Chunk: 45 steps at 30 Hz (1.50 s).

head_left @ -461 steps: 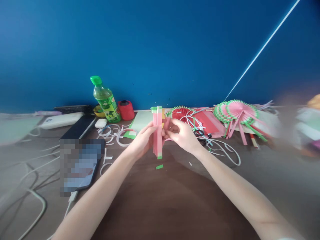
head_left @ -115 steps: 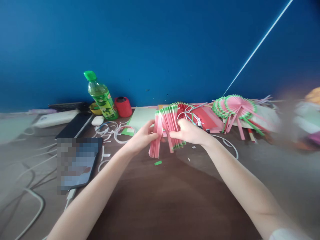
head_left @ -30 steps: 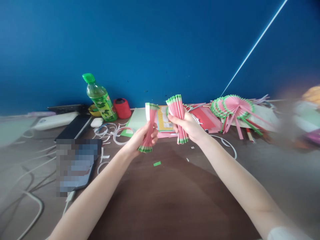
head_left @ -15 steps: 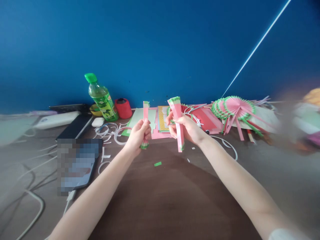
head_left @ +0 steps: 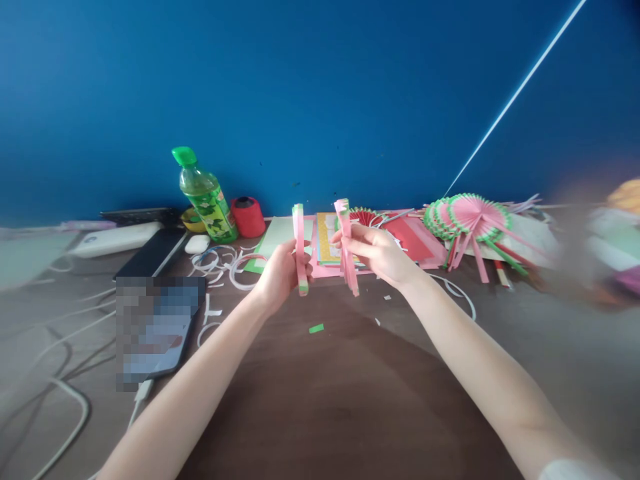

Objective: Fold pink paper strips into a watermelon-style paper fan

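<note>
One pleated strip (head_left: 300, 248), pink with green ends, is pinched near its middle in the left hand (head_left: 280, 272); the right hand (head_left: 383, 255) pinches a second strip (head_left: 349, 272), tilted slightly, between thumb and fingers. The strips are over the table (head_left: 320, 407), near each other but apart. Yellow paper (head_left: 325, 247) and red paper (head_left: 416, 237) lie beyond them, a green scrap (head_left: 316, 329) lies on this side, and fans (head_left: 481, 217) rest to the right.
</note>
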### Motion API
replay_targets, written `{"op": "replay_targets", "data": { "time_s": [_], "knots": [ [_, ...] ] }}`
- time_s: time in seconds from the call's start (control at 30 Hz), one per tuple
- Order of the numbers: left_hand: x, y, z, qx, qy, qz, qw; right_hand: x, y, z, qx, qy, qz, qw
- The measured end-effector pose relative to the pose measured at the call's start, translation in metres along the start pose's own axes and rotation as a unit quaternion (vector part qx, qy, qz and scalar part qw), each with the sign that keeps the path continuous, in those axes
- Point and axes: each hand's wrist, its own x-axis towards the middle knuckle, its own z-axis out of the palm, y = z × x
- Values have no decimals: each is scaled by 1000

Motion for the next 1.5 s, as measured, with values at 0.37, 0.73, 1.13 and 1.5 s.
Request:
{"op": "replay_targets", "data": {
  "time_s": [0.37,0.73,1.13,1.5],
  "knots": [
    [6,-10,-5,93,38,94,991,1,-1,7,144,-26,52,988],
    [4,-12,-4,152,19,109,982,1,7,10,145,-25,61,987],
    [-2,-13,4,178,16,124,976,2,3,16,99,45,3,994],
    [-5,-17,5,169,-41,114,978,3,4,17,81,88,-29,992]
  ]
}}
